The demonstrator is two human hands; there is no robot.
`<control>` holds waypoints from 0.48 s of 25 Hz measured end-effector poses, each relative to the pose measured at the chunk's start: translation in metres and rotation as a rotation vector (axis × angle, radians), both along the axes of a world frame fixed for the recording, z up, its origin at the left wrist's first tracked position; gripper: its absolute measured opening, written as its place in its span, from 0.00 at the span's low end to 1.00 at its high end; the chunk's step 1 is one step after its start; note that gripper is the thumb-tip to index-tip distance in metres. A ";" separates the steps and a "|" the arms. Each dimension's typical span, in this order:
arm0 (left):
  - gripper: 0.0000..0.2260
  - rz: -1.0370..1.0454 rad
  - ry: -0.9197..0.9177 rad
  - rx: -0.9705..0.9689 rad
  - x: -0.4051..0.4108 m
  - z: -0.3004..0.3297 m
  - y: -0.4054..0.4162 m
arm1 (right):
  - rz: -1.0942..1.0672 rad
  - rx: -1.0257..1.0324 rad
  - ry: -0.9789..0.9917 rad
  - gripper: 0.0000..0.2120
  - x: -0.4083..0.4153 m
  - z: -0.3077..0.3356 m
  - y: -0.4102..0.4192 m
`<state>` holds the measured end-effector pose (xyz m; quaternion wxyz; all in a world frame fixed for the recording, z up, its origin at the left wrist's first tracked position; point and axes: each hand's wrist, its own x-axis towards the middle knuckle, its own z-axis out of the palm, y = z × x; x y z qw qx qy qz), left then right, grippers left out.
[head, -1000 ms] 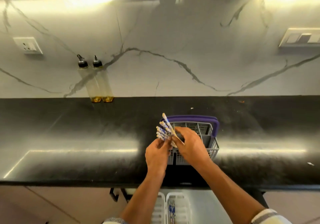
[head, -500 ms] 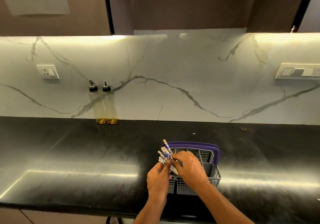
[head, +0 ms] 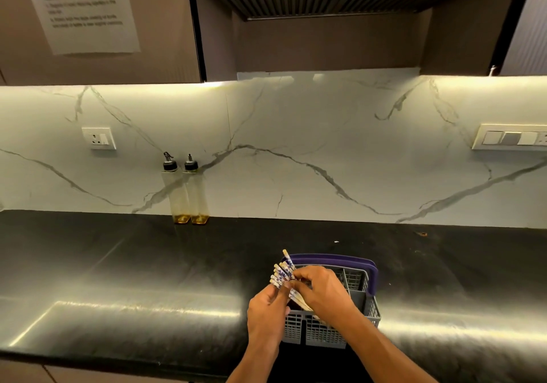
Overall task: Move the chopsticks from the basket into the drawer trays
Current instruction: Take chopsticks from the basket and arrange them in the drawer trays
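A grey cutlery basket (head: 322, 331) with a purple handle stands on the black counter near its front edge. A bundle of several white chopsticks with blue patterns (head: 281, 273) sticks up and to the left out of the basket's left side. My left hand (head: 266, 314) holds the bundle from below on the left. My right hand (head: 322, 291) grips the chopstick shafts from the right, over the basket. The drawer trays are out of view.
Two clear oil bottles (head: 186, 196) stand at the marble backsplash, back left. The black counter (head: 133, 279) stretches wide on both sides of the basket. A socket (head: 99, 137) and a switch plate (head: 509, 137) sit on the wall; a hood hangs above.
The view has tilted upward, so the drawer trays below the counter edge have dropped out of sight. Both hands stay on the chopstick bundle at the basket, barely shifted.
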<state>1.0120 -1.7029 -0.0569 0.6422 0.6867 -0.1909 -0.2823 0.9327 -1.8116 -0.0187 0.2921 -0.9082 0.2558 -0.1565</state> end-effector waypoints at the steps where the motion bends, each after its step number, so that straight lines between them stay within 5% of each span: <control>1: 0.07 0.002 0.014 -0.008 0.001 0.004 0.000 | 0.006 0.033 0.004 0.09 0.001 0.002 0.000; 12: 0.07 -0.041 0.035 -0.073 0.011 0.033 0.003 | -0.015 0.163 -0.052 0.07 0.001 0.029 -0.005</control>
